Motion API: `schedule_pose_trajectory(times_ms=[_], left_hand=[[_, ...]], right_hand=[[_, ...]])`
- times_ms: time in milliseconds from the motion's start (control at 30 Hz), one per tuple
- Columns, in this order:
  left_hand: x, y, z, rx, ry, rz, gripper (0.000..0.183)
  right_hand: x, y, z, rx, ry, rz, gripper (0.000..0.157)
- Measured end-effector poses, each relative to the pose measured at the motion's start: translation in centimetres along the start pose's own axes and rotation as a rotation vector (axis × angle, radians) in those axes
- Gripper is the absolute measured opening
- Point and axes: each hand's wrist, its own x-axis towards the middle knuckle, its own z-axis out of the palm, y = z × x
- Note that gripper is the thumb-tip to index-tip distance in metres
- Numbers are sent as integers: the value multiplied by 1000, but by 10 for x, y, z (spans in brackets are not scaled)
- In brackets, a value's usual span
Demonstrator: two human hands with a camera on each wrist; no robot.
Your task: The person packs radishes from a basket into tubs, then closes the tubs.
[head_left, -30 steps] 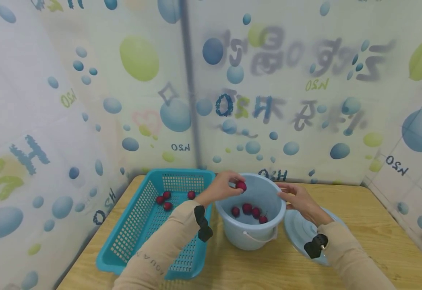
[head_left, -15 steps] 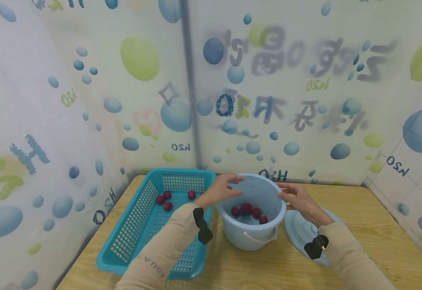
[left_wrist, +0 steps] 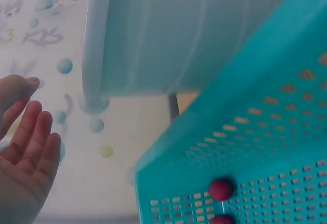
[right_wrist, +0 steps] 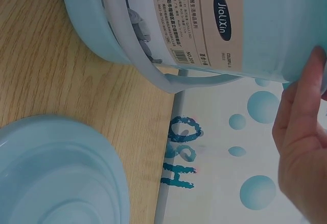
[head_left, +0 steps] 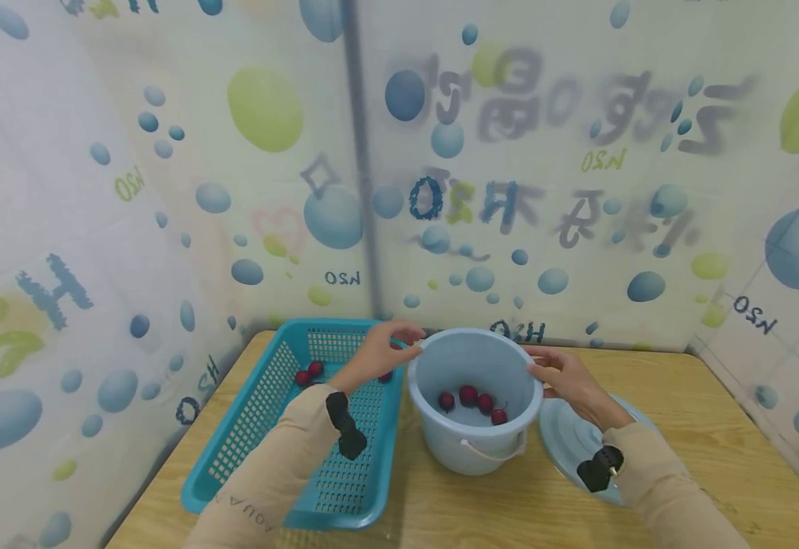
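Observation:
My left hand is over the right side of the turquoise basket, near the bucket's left rim, with relaxed fingers and nothing in them. Inside the basket lie a few dark red, plum-like fruits, partly hidden by the hand and sleeve. Beside it stands a light blue bucket, upright, with several of the same fruits on its bottom. My right hand holds the bucket's right rim between thumb and fingers. In the left wrist view, the left hand shows apart from the bucket wall.
A light blue round lid lies on the wooden table, right of the bucket and partly under the right forearm. The bucket's pale handle hangs down its front. A patterned curtain rises behind the table.
My left hand let go of a fruit inside the bucket, then moved left out of it and over the basket. My right hand has stayed on the bucket's rim.

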Motion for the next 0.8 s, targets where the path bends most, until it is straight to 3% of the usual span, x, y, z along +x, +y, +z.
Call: schedule_pose_trajectory(times_ms=[267,400,533,800], left_hand=[[-20,-18,-23,6,37,-40,27],[-29,-30,-31,29,58,-93,27],[-40,-41,-38,76,98,-151,25],[-58,-64,-53,130,194,-178,29]], right_hand=[[-1,0,0,5,-7,-13,46],[-1,0,0,9,-12,-16,46],[-1,1,1,18,-17,-10,46],[-1,0,0,8,-14,-19,46]])
